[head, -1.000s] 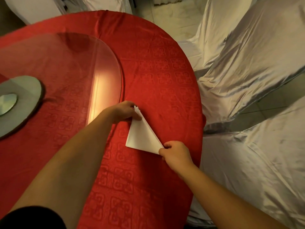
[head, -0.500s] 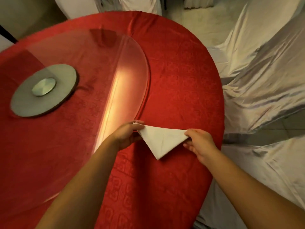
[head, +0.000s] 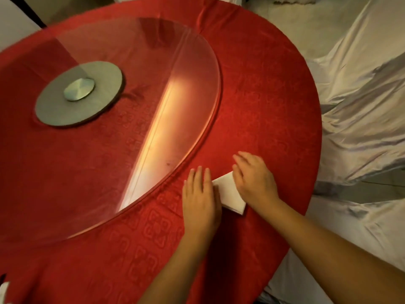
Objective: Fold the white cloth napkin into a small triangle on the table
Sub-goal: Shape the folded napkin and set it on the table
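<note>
The white cloth napkin point(head: 228, 194) lies folded small on the red tablecloth point(head: 263, 106), near the table's right edge. Only a strip of it shows between my hands, with one corner sticking out toward me. My left hand point(head: 200, 199) rests flat on its left part, fingers straight and together. My right hand point(head: 255, 177) lies flat over its right part, fingers spread and pointing away. Both palms press down on the cloth; neither hand grips it. The napkin's outline under the hands is hidden.
A round glass turntable point(head: 197, 69) with a grey hub point(head: 79, 93) covers the table's middle, its rim just left of my left hand. Chairs in silvery covers point(head: 361, 95) stand close along the right side. The table edge curves near my right forearm.
Both hands let go of the napkin's corners and now lie flat on top of it. The napkin looks smaller, mostly covered. The view has swung left, showing more of the turntable.
</note>
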`<control>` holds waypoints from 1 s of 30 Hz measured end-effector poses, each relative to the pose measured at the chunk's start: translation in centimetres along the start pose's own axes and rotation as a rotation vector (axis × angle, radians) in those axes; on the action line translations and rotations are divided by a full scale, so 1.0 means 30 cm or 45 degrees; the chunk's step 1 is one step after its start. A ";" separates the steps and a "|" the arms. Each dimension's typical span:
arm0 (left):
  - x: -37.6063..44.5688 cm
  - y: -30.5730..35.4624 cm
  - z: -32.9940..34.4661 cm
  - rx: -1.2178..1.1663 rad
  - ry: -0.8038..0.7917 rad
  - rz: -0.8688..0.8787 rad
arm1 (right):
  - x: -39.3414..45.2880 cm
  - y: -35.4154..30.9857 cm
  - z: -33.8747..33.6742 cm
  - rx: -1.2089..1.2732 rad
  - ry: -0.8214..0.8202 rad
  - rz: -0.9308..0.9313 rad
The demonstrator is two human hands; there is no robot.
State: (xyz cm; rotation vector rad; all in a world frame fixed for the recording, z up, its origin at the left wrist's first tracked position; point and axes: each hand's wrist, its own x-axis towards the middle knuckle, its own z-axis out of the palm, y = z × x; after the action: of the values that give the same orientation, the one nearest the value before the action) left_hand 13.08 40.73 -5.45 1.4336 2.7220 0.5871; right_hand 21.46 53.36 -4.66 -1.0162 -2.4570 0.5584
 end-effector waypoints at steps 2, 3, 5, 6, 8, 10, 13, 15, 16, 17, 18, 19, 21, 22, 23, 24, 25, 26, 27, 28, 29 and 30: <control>-0.023 0.043 0.041 -0.008 -0.070 0.066 | -0.030 -0.030 0.033 0.003 -0.205 -0.311; -0.034 0.051 0.060 -0.003 -0.120 0.051 | -0.040 -0.025 0.043 -0.010 -0.320 -0.358; -0.055 0.045 0.095 0.060 -0.189 0.017 | -0.052 0.018 0.052 -0.115 -0.481 -0.361; -0.062 0.037 0.110 0.102 -0.207 0.014 | -0.059 0.043 0.059 -0.199 -0.532 -0.370; -0.066 0.020 0.132 0.153 -0.222 0.002 | -0.065 0.080 0.074 -0.349 -0.570 -0.380; -0.063 0.004 0.142 0.177 -0.220 -0.056 | -0.060 0.094 0.083 -0.468 -0.578 -0.309; -0.063 -0.024 0.150 0.200 -0.250 -0.160 | -0.046 0.126 0.091 -0.545 -0.520 -0.120; -0.064 -0.032 0.152 0.213 -0.267 -0.180 | -0.034 0.154 0.093 -0.549 -0.494 -0.005; -0.065 -0.032 0.155 0.213 -0.276 -0.193 | -0.027 0.168 0.093 -0.532 -0.472 0.060; -0.065 -0.032 0.157 0.210 -0.284 -0.210 | -0.020 0.180 0.093 -0.516 -0.446 0.115; -0.064 -0.033 0.159 0.207 -0.294 -0.226 | -0.015 0.188 0.096 -0.510 -0.430 0.146; -0.060 -0.035 0.161 0.203 -0.314 -0.236 | -0.009 0.193 0.098 -0.512 -0.433 0.156; -0.060 -0.039 0.156 0.200 -0.391 -0.225 | -0.012 0.196 0.092 -0.503 -0.481 0.149; -0.058 -0.044 0.149 0.203 -0.422 -0.207 | -0.013 0.197 0.089 -0.488 -0.495 0.146; -0.052 -0.047 0.138 0.199 -0.445 -0.183 | -0.008 0.196 0.080 -0.455 -0.509 0.148; -0.041 -0.049 0.123 0.173 -0.470 -0.167 | 0.000 0.192 0.067 -0.390 -0.521 0.160; -0.029 -0.055 0.106 0.127 -0.488 -0.159 | 0.009 0.187 0.053 -0.301 -0.518 0.185; -0.016 -0.062 0.087 0.080 -0.495 -0.157 | 0.015 0.182 0.037 -0.197 -0.481 0.223; -0.003 -0.072 0.065 0.047 -0.479 -0.157 | 0.018 0.173 0.022 -0.089 -0.397 0.271; 0.009 -0.082 0.042 0.043 -0.443 -0.149 | 0.019 0.164 0.010 -0.004 -0.283 0.337; 0.023 -0.090 0.020 0.060 -0.413 -0.142 | 0.021 0.153 -0.001 0.036 -0.177 0.420; 0.035 -0.096 0.002 0.080 -0.401 -0.156 | 0.025 0.146 -0.009 0.036 -0.113 0.518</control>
State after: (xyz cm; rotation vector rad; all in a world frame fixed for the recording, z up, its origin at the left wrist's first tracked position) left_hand 10.20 40.13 -6.29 1.2364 2.5720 0.2475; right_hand 23.56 56.81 -6.50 -1.5220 -2.3149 0.7762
